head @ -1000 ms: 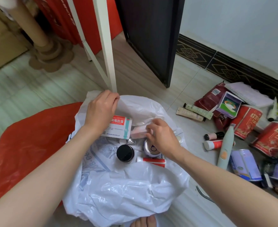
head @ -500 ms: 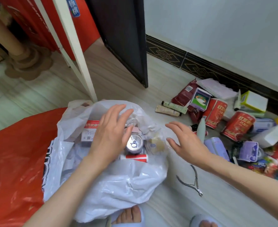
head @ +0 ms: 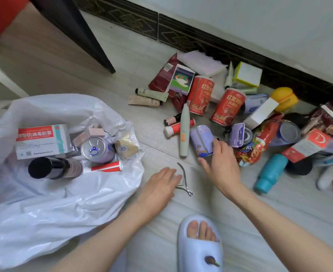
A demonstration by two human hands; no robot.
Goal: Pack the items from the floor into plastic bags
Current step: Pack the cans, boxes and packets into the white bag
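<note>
A white plastic bag (head: pixel 44 209) lies open on the floor at the left, holding a medicine box (head: pixel 42 140), a can (head: pixel 96 149), a dark-capped bottle (head: pixel 54 167) and a red tube (head: pixel 106 166). My left hand (head: pixel 159 185) hovers open, fingertips at steel nail nippers (head: pixel 183 179) on the floor. My right hand (head: pixel 220 163) is open, its fingers touching a lavender can (head: pixel 201 140) lying on its side. A pale green pen-shaped device (head: pixel 183 130) lies just left of that can.
A pile of items spreads along the wall at the right: two red cans (head: pixel 200 95), snack packets (head: pixel 330 118), a teal bottle (head: pixel 269 173), boxes, tubes. A dark door edge (head: pixel 79 32) stands behind. My slippered foot (head: pixel 200 244) is at the bottom.
Both hands left the bag and moved right: the left hand went to the nippers, the right hand reached the lavender can. The view swung right toward the pile.
</note>
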